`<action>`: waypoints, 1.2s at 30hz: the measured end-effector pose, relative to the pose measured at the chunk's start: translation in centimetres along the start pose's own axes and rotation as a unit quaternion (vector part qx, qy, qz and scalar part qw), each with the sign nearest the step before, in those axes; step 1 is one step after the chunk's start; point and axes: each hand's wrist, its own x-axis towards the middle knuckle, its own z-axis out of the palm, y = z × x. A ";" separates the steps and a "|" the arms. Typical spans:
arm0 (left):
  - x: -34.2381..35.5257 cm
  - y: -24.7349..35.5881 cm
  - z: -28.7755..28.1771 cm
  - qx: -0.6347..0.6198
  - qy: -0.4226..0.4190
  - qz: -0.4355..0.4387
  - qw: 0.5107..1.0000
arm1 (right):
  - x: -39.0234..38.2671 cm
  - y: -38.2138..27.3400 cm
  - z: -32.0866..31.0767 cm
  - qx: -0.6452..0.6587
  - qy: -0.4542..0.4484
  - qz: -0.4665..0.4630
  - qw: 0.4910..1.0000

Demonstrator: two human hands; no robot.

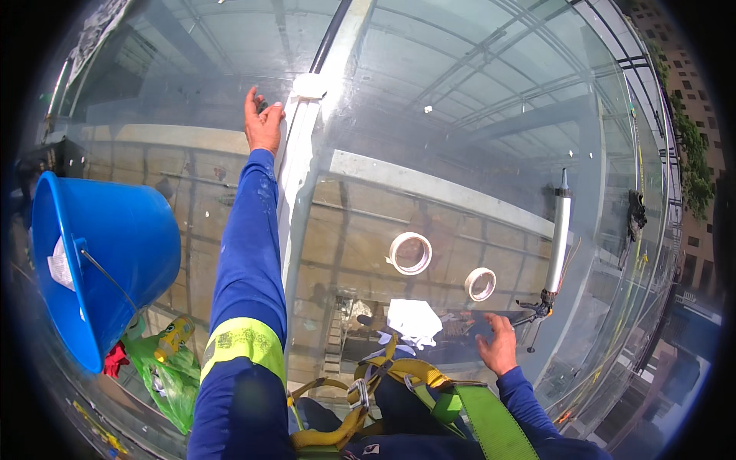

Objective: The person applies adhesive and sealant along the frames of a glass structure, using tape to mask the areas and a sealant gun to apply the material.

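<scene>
My left hand point(263, 123) reaches forward beside a white strip point(295, 142) along the glass seam, fingers loosely curled and apart; whether it touches the strip is unclear. A white pad point(308, 86) lies on that seam just beyond it, where a black line continues. My right hand point(498, 345) is open at lower right, near a silver caulking gun point(560, 238) with a pointed nozzle. Two tape rolls point(410, 238) point(480, 274) and a crumpled white cloth point(412, 322) lie between my hands on the glass.
A blue bucket point(123, 253) lies at left, beside a green plastic bag point(161, 391), a yellow container point(172, 337) and red fabric point(115, 356). A dark bundle point(635, 215) is at right. Harness straps point(483, 414) cross my body. Beams show through the glass; a building point(694, 100) stands beyond the edge.
</scene>
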 end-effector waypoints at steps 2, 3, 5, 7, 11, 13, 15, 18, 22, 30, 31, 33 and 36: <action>-6.8 -0.4 -2.0 0.117 0.171 0.121 0.971 | -0.4 -1.8 2.2 0.068 -0.048 -0.077 0.994; -11.8 0.3 -1.3 0.080 0.171 0.091 0.978 | -0.2 -3.0 3.0 0.090 -0.024 -0.143 0.985; -24.7 2.3 -1.3 0.056 0.131 0.026 0.989 | 0.4 -3.0 4.8 0.069 -0.019 -0.207 0.976; -38.6 4.2 -4.9 0.115 0.058 -0.041 0.991 | 1.3 -1.4 7.7 0.092 0.006 -0.211 0.973; -63.9 6.6 -14.0 0.399 -0.064 -0.103 0.909 | 3.6 -3.9 9.1 0.110 0.091 -0.227 0.964; -72.4 7.2 -16.3 0.401 -0.167 -0.167 0.885 | 5.5 -6.8 9.7 0.090 0.184 -0.259 0.944; -75.5 8.4 -16.5 0.491 -0.176 -0.151 0.840 | 7.7 -7.9 9.9 0.075 0.212 -0.278 0.934; -75.0 16.6 -13.6 0.506 -0.082 -0.196 0.836 | 10.8 -6.7 10.0 -0.128 0.238 -0.285 0.920; -80.0 18.2 -15.6 0.382 0.026 -0.141 0.913 | 2.2 -11.7 6.5 0.043 0.150 -0.463 0.872; -78.6 29.2 -13.7 -0.149 0.126 0.070 0.978 | -29.6 -9.2 -0.4 0.270 -0.131 -0.647 0.701; -80.3 28.8 -15.3 -0.111 0.103 0.032 0.988 | -31.4 -8.8 -0.6 0.264 -0.118 -0.654 0.700; -82.7 29.8 -15.8 -0.087 0.126 0.018 0.988 | -34.0 -7.8 -0.6 0.260 -0.148 -0.635 0.713; -85.9 28.7 -16.9 -0.062 0.138 0.079 0.985 | -36.1 -7.2 -0.4 0.232 -0.146 -0.663 0.697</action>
